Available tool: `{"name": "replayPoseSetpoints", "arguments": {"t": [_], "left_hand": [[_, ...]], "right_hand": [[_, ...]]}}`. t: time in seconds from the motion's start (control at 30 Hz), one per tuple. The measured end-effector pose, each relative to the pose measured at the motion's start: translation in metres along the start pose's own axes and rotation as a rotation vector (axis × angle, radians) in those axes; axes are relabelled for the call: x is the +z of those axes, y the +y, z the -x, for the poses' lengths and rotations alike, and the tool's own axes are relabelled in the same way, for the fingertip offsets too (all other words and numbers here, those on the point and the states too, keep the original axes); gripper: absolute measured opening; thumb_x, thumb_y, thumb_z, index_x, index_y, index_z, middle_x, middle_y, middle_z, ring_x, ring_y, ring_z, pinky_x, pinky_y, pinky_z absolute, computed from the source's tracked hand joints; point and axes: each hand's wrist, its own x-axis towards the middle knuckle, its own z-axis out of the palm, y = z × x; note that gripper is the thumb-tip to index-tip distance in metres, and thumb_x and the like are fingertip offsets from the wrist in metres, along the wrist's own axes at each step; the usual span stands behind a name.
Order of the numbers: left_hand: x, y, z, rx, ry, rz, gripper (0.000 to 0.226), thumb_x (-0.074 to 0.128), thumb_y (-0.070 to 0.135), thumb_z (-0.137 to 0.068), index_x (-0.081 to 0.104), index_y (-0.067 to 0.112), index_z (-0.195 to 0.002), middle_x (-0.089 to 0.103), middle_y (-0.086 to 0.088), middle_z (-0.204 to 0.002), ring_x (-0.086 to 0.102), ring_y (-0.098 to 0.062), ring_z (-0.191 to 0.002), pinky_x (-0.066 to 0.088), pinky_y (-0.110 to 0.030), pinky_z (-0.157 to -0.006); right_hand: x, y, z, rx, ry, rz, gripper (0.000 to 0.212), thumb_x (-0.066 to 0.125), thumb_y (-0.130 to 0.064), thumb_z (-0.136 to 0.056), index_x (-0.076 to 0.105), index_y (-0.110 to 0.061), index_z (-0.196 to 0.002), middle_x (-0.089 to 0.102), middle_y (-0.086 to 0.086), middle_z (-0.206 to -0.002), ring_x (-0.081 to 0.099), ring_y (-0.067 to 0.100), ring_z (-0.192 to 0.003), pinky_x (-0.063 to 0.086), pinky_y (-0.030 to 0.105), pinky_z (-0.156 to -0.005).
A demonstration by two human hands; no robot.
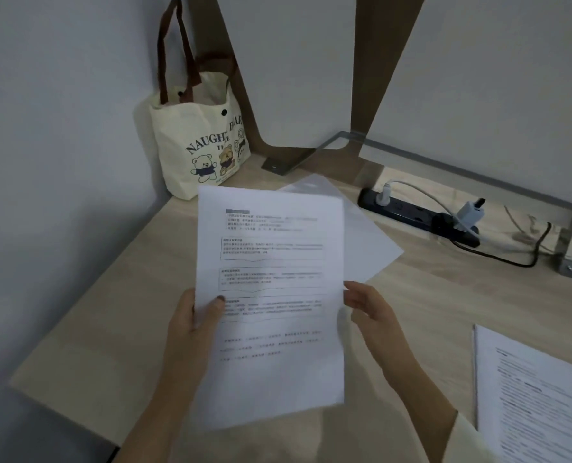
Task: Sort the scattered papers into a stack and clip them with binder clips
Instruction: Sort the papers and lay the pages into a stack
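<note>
Well, early days: the left hand pinches the printed sheet by its left edge, thumb on front, above the table. The right hand is at the right edge, fingers loosely apart. A blank sheet lies behind, a paper pile near right. Gathering looks unfinished; no binder clips in sight.

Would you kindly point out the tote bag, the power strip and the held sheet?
tote bag (186, 137), head view, front panel.
power strip (408, 212), head view, top face.
held sheet (271, 379), head view, lower margin.
</note>
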Motion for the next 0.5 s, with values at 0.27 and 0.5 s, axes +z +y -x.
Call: {"name": "replayPoseSetpoints", "arguments": {"t": [0.27, 0.5], "left_hand": [[-0.028, -0.066, -0.020, -0.238, 0.242, -0.258, 0.021, 0.044, 0.017, -0.095, 0.051, 0.004, -0.109, 0.058, -0.014, -0.107, 0.055, -0.032, -0.099, 0.043, -0.043, -0.085], [-0.038, -0.080, -0.037, -0.277, 0.185, -0.385, 0.017, 0.044, 0.019, -0.095, 0.052, 0.005, -0.099, 0.060, -0.015, -0.100, 0.055, -0.031, -0.094, 0.038, -0.037, -0.079]], "right_hand": [[0.024, 0.034, -0.063, -0.069, 0.034, 0.809, 0.071, 0.057, -0.035, -0.087, 0.022, -0.012, -0.144, 0.024, 0.008, -0.153, 0.024, 0.024, -0.140, 0.026, 0.035, -0.114], [0.035, 0.035, -0.089, -0.126, -0.008, 1.169, 0.051, 0.046, -0.018, -0.091, 0.025, -0.013, -0.138, 0.044, 0.010, -0.130, 0.049, 0.025, -0.116, 0.045, 0.030, -0.086]]}}
